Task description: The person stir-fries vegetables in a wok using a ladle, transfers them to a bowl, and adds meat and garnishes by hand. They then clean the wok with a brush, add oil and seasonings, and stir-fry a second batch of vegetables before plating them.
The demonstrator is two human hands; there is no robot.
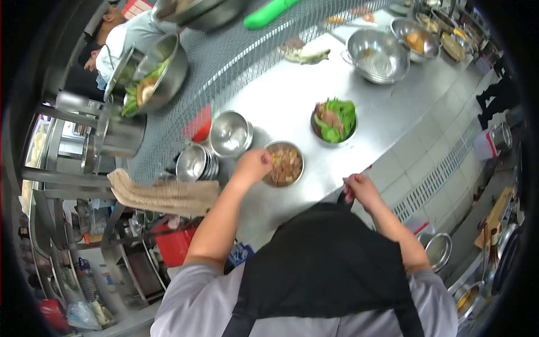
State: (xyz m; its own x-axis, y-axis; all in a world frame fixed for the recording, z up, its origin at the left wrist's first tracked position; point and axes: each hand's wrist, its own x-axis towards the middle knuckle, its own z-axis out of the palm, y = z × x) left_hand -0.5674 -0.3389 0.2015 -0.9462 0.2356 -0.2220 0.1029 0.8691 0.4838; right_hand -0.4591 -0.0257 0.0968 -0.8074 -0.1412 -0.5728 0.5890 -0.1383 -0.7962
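Observation:
My left hand [254, 167] is at the left rim of a small metal bowl [285, 164] filled with pieces of brownish meat. Its fingers are curled together, and whatever they may hold is hidden. At the front edge of the steel table [252, 210], my right hand [362, 191] is closed, with the fingers bent inward. I cannot make out what is in it. Beyond the meat bowl stands another bowl with green leaves and meat [335, 121]. Left of my left hand are an empty metal bowl [230, 135] and a stack of small metal bowls [195, 163].
A colander [377, 55] and a bowl with orange food [415, 42] stand at the far right. Wire mesh shelving [208, 67] carries a large bowl of greens [151, 78]. A beige towel [163, 194] hangs at left. A person [126, 39] is behind the shelf.

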